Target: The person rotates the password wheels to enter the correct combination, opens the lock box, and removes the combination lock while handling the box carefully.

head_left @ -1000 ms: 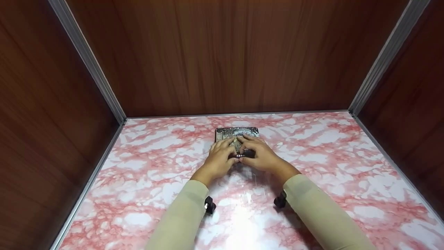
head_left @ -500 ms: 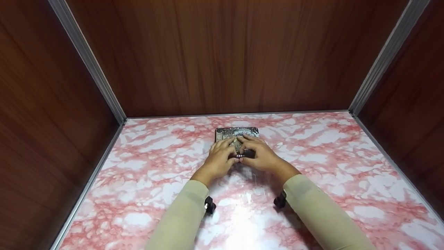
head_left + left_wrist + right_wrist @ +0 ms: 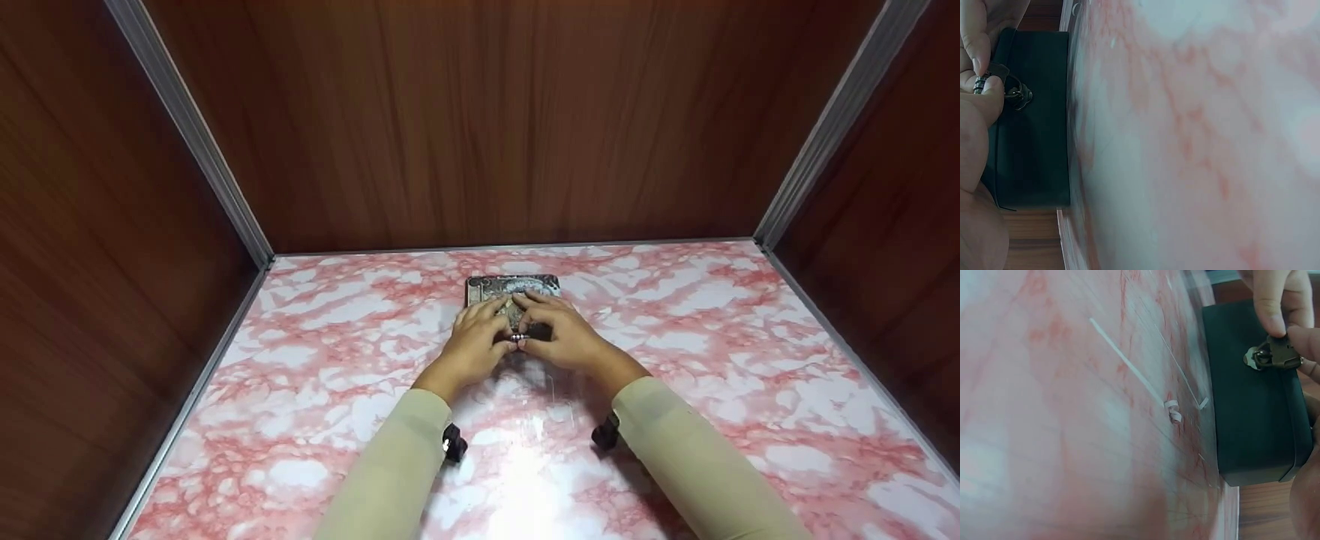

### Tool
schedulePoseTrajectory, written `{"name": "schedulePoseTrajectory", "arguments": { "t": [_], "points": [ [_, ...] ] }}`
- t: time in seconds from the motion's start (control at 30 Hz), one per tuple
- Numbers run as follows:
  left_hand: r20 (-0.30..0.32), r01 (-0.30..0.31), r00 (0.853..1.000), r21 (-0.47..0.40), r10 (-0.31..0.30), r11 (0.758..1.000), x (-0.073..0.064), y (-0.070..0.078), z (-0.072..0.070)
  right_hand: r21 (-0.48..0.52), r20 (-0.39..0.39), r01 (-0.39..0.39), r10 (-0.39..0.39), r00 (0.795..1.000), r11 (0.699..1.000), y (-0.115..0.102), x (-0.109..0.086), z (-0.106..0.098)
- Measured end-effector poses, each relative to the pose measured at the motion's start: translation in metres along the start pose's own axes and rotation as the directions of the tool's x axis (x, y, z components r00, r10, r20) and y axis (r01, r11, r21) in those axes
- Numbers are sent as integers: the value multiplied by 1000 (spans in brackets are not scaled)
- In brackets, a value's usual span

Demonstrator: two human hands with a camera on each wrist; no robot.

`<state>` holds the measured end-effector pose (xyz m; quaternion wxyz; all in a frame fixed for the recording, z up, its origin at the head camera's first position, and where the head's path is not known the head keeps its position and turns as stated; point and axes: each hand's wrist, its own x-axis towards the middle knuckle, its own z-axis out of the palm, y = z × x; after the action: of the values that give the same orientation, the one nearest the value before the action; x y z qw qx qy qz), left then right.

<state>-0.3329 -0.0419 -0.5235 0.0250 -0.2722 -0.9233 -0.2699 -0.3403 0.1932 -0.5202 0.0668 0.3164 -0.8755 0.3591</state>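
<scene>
A small box (image 3: 484,289) with a patterned lid and dark green sides (image 3: 1247,422) sits at the back middle of the table. On its front hangs a brass combination padlock (image 3: 1283,351), its shackle through a metal clasp (image 3: 1023,97). My left hand (image 3: 476,341) pinches the padlock from the left, thumb at the number dials (image 3: 979,84). From the right, my right hand (image 3: 566,334) holds it too, the two thumbs nearly meeting. Several fingers of both hands lie over the lid and hide part of it.
The table (image 3: 315,375) has a pink and white marbled top. Brown wood-look panels (image 3: 480,127) enclose it at the back and sides. Thin white scraps (image 3: 1172,410) show on the surface before the box. A black wrist device (image 3: 454,444) pokes out under the left sleeve.
</scene>
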Motion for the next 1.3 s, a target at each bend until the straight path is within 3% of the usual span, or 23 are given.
{"name": "schedulePoseTrajectory", "arguments": {
  "t": [0.37, 0.8, 1.3],
  "points": [
    [4, 5, 1000, 3, -5, 1000, 0, 0, 0, 13, -16, 22, -22, 1000, 1000, 0, 0, 1],
    [3, 1, 1000, 2, -1, 1000, 1, -2, 1, -1, 9, -37, 37, 999, 999, -1, -1, 0],
    [11, 13, 1000, 10, -13, 1000, 1, -1, 1, 5, 7, -33, 33, 999, 999, -1, -1, 0]
  ]
}}
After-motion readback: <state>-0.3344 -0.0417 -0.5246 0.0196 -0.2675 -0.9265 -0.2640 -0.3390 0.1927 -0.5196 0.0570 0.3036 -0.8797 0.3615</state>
